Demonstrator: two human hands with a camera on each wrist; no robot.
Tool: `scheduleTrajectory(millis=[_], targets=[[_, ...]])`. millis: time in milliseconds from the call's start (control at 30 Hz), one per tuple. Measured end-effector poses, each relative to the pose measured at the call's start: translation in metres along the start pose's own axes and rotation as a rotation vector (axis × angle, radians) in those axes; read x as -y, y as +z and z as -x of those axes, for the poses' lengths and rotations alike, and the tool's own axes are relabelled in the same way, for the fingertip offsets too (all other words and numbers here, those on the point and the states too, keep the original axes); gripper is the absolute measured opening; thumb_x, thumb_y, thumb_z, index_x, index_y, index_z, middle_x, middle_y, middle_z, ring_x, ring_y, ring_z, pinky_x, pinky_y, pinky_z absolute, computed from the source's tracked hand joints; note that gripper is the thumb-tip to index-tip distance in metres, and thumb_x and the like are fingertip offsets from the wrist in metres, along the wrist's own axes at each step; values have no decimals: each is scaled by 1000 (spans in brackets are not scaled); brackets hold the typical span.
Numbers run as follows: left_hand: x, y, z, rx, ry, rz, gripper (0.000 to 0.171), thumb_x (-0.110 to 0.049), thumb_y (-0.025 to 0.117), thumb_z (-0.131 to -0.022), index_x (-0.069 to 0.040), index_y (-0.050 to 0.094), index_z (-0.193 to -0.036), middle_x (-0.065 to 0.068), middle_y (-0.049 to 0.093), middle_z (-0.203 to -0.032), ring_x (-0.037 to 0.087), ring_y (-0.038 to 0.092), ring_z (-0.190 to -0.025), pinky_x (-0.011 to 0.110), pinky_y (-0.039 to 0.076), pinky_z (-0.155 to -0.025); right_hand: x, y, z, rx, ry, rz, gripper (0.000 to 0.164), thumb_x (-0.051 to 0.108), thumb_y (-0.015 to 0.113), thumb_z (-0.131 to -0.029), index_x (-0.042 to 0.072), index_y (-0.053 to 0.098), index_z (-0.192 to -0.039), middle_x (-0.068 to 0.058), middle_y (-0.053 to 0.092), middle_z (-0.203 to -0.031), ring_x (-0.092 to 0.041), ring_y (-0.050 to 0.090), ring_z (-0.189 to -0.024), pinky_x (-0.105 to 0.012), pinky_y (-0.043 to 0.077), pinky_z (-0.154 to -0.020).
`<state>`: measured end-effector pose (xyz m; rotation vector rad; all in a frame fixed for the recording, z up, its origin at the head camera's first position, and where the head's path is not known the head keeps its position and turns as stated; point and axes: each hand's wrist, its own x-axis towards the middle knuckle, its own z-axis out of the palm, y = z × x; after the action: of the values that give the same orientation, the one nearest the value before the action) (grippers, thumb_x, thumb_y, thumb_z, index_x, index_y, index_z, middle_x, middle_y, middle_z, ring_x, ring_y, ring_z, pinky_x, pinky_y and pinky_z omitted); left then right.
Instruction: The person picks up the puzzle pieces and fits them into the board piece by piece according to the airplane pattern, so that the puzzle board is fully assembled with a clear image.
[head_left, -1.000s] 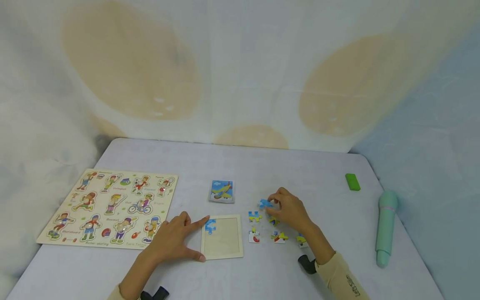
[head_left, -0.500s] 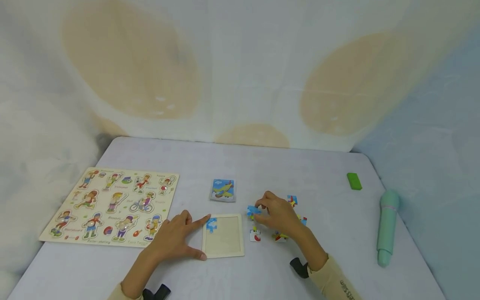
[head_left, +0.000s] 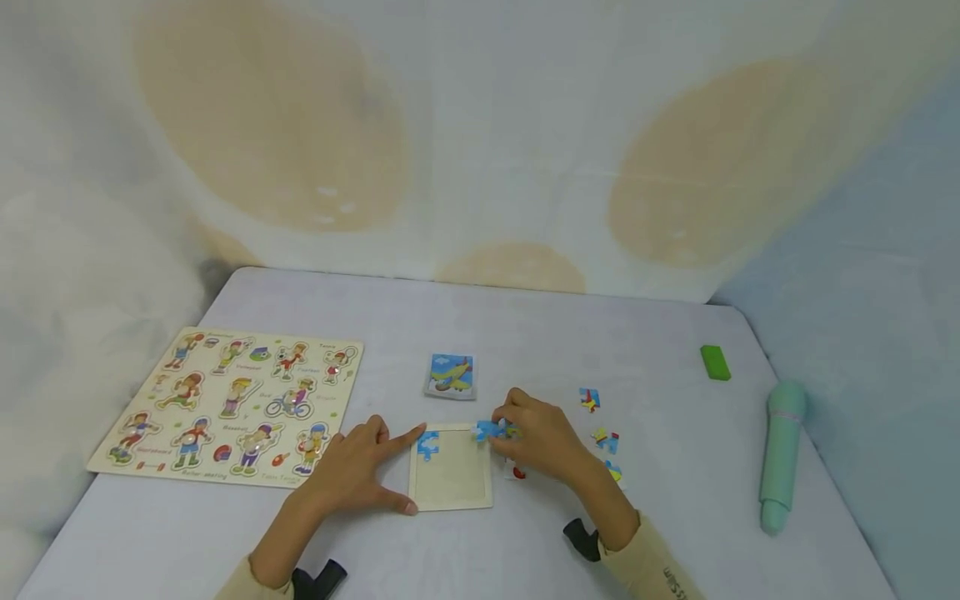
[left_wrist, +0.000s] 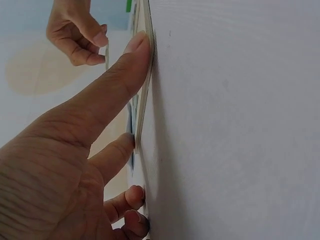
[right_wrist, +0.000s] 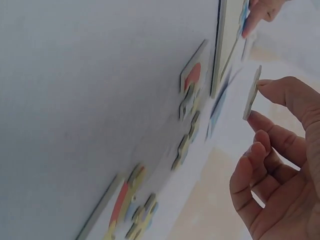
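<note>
My right hand pinches a blue jigsaw piece between thumb and index finger, over the upper right corner of a small square wooden puzzle tray. In the right wrist view the held piece is seen edge-on, raised off the tabletop. One blue piece lies in the tray's upper left corner. My left hand has thumb and index finger spread along the tray's left side, fingertips at its two corners. Under the right hand a piece with red on it is partly hidden.
Several loose jigsaw pieces lie right of the right hand, among them a red and blue one. Behind the tray lies an airplane picture. A large sports-figure board is at left. A green block and mint cylinder are at right.
My right hand has carried the blue piece leftward from among the loose pieces to the tray's upper right corner, uncovering pieces at right. The left hand stays at the tray.
</note>
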<state>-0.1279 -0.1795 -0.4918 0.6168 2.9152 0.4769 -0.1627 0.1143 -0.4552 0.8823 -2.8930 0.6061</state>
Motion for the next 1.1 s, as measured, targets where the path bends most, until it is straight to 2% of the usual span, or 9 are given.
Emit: scheduleTrajectory(millis=[200, 367, 533, 867, 1100], targets=[[-1, -2, 0, 12, -6, 5, 101, -74, 79, -56, -39, 49, -145, -5, 35, -91, 11, 33, -78, 32, 25, -66, 10, 7, -4, 44, -27, -10, 25, 30, 80, -82, 12, 76, -99, 5, 54, -89, -4, 47, -68, -17, 42, -59], [-3, -4, -1, 24, -9, 17, 101, -72, 81, -57, -38, 49, -146, -5, 34, -91, 12, 33, -78, 32, 24, -65, 16, 14, -8, 46, -73, -7, 26, 30, 80, -82, 10, 76, -99, 3, 55, -88, -5, 45, -67, -17, 40, -58], [-3, -5, -1, 25, -6, 13, 101, -73, 81, -56, -37, 50, -145, -4, 34, -91, 12, 34, -78, 32, 25, -65, 24, 21, -13, 66, -79, -10, 27, 30, 80, -83, 9, 77, -99, 4, 53, -86, -4, 44, -66, -16, 39, -59], [-3, -4, 0, 9, 4, 5, 101, -72, 81, -56, -37, 50, -145, -4, 34, -90, 12, 34, -77, 32, 25, -64, 33, 31, -24, 108, -84, 98, 30, 33, 77, -86, 9, 76, -105, 3, 56, -90, -4, 50, -68, -17, 43, -60], [-3, -4, 0, 14, -3, 2, 101, -73, 81, -56, -37, 50, -145, -4, 35, -89, 11, 34, -77, 32, 25, -64, 36, 32, -24, 133, -82, 142, 37, 36, 75, -88, 9, 73, -112, 0, 57, -96, -6, 52, -73, -19, 48, -65]])
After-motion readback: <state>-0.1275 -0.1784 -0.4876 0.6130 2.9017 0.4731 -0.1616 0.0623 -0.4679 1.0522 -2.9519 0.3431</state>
